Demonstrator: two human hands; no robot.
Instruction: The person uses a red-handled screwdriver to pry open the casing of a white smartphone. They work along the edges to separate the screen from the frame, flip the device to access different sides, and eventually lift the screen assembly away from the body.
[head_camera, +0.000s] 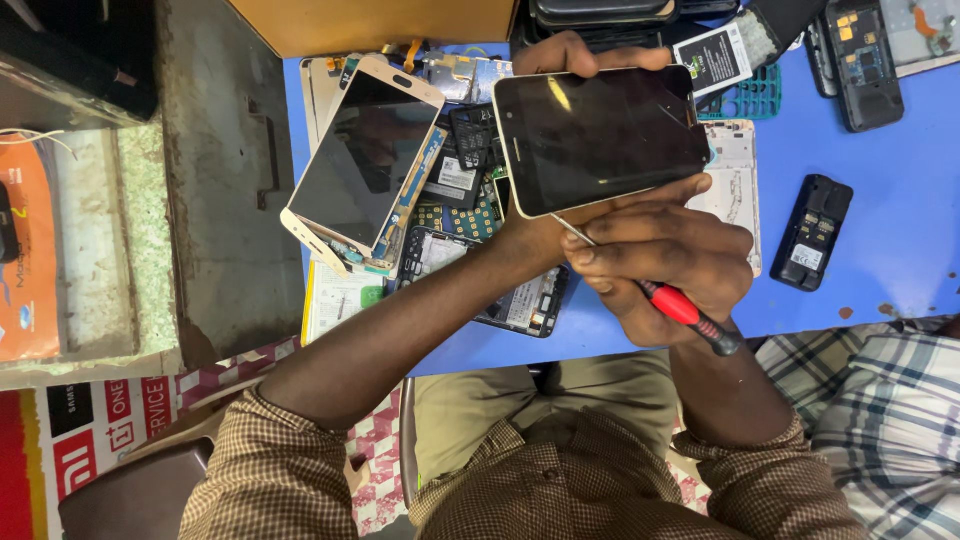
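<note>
My left hand grips a dark-screened smartphone with a pale rim, holding it above the blue table; its fingertips curl over the phone's far edge. My right hand sits just below the phone and holds a red-and-black handled screwdriver. The thin metal shaft points up to the phone's lower edge, near its left corner.
A gold-framed phone screen lies on a heap of opened phones and circuit boards at the left. A black phone back, a white phone shell and a battery lie at the right. A grey ledge borders the table's left.
</note>
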